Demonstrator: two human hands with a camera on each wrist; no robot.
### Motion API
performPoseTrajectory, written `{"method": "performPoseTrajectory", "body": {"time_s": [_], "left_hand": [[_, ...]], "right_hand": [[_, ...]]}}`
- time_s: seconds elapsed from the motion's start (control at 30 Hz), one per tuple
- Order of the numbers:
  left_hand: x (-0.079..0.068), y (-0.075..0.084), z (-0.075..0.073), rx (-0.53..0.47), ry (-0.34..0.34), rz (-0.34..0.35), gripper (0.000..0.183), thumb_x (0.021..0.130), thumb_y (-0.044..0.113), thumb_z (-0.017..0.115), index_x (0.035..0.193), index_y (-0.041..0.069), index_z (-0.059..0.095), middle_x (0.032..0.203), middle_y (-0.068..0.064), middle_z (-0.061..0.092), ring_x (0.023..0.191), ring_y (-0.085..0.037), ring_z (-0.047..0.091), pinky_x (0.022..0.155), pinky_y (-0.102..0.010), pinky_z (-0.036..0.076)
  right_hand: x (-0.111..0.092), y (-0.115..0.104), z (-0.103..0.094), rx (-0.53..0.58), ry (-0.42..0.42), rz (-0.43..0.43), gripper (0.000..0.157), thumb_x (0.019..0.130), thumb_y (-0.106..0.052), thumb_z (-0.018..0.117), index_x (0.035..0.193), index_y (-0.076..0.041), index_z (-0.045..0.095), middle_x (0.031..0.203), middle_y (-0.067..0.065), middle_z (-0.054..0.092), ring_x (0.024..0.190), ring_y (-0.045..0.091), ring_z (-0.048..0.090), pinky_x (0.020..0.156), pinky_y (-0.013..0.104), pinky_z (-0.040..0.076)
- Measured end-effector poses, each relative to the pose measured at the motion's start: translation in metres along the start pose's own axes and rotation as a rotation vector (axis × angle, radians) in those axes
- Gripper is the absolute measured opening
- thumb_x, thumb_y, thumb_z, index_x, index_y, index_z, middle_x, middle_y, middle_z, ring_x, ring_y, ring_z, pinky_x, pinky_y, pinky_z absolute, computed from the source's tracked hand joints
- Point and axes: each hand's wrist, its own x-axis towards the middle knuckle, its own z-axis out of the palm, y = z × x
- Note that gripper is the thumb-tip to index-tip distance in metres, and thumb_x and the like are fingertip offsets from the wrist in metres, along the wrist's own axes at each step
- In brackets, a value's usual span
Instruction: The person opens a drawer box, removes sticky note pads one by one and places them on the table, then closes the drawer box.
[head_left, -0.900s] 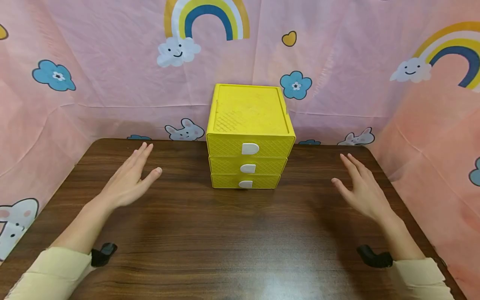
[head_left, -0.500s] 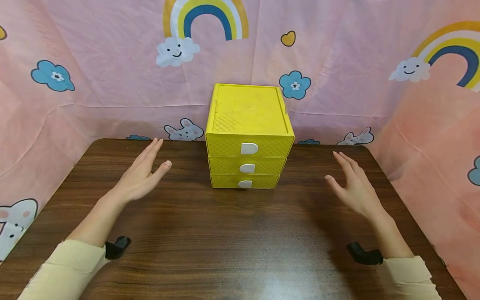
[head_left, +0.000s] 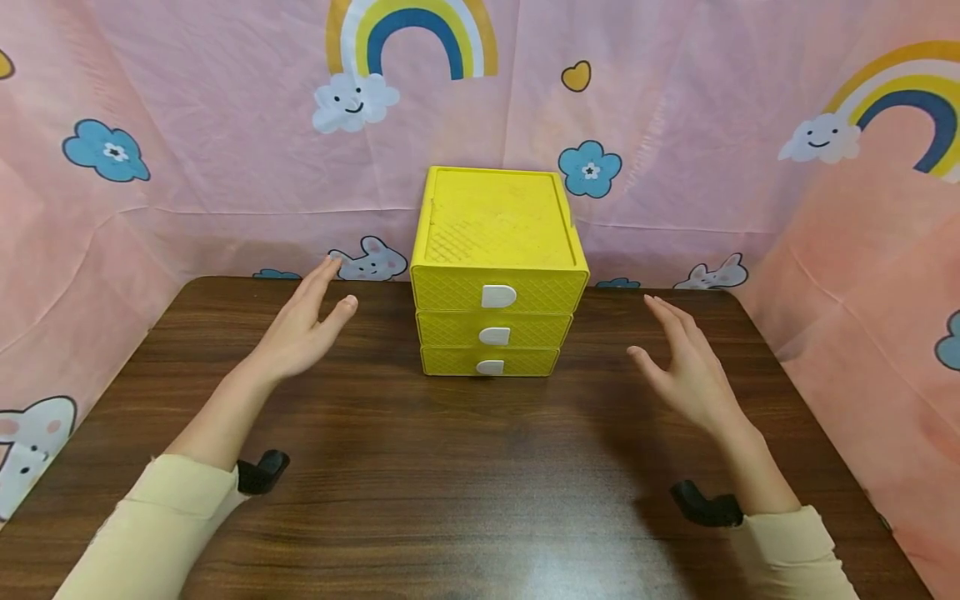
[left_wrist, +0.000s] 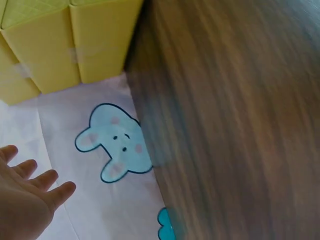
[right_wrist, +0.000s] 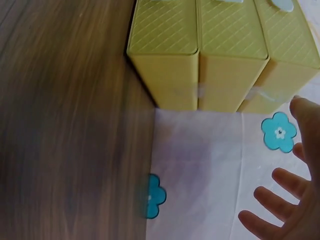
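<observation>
A yellow three-drawer storage box (head_left: 500,221) stands at the back middle of the table, its drawers closed, each with a white handle (head_left: 498,297) on the front. To its left, my left hand (head_left: 300,329) hovers with fingers straight and thumb apart, holding nothing. My right hand (head_left: 692,367) is off to the right of the box, fingers extended, also holding nothing. Neither hand touches the box. Strips of clear tape (right_wrist: 270,95) seem to run across the side of the drawers in the right wrist view. In the left wrist view, the spread fingers (left_wrist: 44,180) lie below the box.
The dark wood-grain table (head_left: 480,483) spreads in front of the box. A pink cloth (head_left: 247,100) printed with rainbows, flowers and rabbits hangs behind and along both sides. Black wrist straps with mounts (head_left: 262,472) sit on both forearms.
Both hands have moved inward toward the box and a little forward, the left going right and the right going left. The box has stayed in place.
</observation>
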Motion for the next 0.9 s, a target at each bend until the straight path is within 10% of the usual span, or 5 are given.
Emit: {"method": "performPoseTrajectory", "body": {"time_s": [0.9], "left_hand": [[0.043, 0.046, -0.016, -0.125, -0.027, -0.089, 0.068, 0.091, 0.059, 0.035, 0.148, 0.028, 0.017, 0.152, -0.004, 0.020, 0.137, -0.031, 0.025, 0.104, -0.059, 0.026]], "right_hand": [[0.009, -0.033, 0.018, 0.087, 0.244, -0.108, 0.052, 0.079, -0.009, 0.070, 0.128, -0.011, 0.053, 0.114, 0.010, 0.057, 0.102, 0.025, 0.057, 0.080, 0.040, 0.049]]}}
